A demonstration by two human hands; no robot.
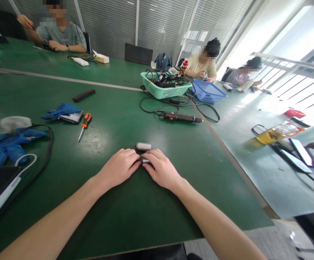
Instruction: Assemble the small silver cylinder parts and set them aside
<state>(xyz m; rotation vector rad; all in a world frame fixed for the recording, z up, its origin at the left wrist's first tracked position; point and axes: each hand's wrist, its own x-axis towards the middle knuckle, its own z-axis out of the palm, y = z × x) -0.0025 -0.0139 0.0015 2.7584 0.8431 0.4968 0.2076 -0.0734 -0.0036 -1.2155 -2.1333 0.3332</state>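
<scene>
Both hands meet low over the green table [113, 133], around a small metal part [145, 160]. My right hand [161, 168] is closed on this part, its fingers curled over the top. From the other side, my left hand [121, 166] has its fingers pressed together at the part's dark end; the fingers hide what they grip there. Just beyond the fingertips a silvery metal cylinder [143, 146] lies on its side, its dark tip pointing left. An orange-handled screwdriver [84, 126] lies farther left, and a black power screwdriver [182, 117] lies beyond the hands to the right.
A green basket [166, 90] full of cables and tools stands at the back, beside a blue basket [208, 91]. Blue gloves [63, 112], a black bar [83, 95] and a cable lie left. A bottle [278, 133] and phones are right. Several people sit around.
</scene>
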